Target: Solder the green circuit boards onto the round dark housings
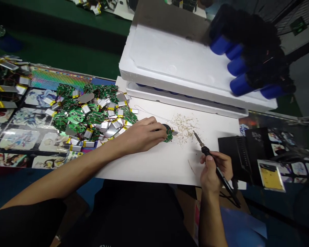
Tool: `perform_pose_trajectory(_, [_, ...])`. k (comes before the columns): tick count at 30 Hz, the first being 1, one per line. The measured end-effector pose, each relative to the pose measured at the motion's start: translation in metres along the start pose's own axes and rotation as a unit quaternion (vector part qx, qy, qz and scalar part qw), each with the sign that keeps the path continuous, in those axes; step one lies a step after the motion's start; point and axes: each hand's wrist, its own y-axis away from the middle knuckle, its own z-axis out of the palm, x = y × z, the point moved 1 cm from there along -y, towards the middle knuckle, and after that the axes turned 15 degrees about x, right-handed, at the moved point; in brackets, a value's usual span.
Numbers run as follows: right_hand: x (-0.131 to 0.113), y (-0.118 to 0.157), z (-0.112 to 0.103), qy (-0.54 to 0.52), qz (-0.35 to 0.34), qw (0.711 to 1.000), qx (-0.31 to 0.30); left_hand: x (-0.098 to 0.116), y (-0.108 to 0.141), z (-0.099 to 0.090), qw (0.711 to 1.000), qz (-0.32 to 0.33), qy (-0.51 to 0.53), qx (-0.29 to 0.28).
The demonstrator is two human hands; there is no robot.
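My left hand is closed around the edge of a small green circuit board, which has a silver battery beside it; the fingers hide part of the board. In my right hand is a soldering iron, gripped like a pen, its tip pointing up and left, apart from the board. Between board and iron tip, yellowish crumbs are scattered on the white work surface. A thin wire lies behind the board.
A heap of green circuit boards with silver batteries lies left of my left hand. White foam trays are stacked behind, with blue cylinders on the right. A black box and a yellow sponge stand beside my right hand.
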Motion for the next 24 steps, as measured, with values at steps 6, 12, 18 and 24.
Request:
perform_pose_trajectory(6, [0.002,0.007,-0.003,0.05,-0.03,0.998,0.007,-0.002,-0.001,-0.003,1.0,-0.005,0.021,0.012])
perform_pose_trajectory(12, [-0.005,0.01,-0.001,0.067,-0.053,0.996,-0.021,-0.004,0.003,-0.002,0.999,-0.014,0.025,0.022])
perform_pose_trajectory(18, [-0.006,0.01,0.001,0.063,-0.058,0.996,-0.023,-0.004,0.005,-0.001,0.998,-0.052,0.016,0.028])
perform_pose_trajectory(24, [-0.005,0.009,-0.001,0.041,-0.06,0.997,0.003,-0.002,0.001,-0.006,0.988,-0.128,0.073,-0.033])
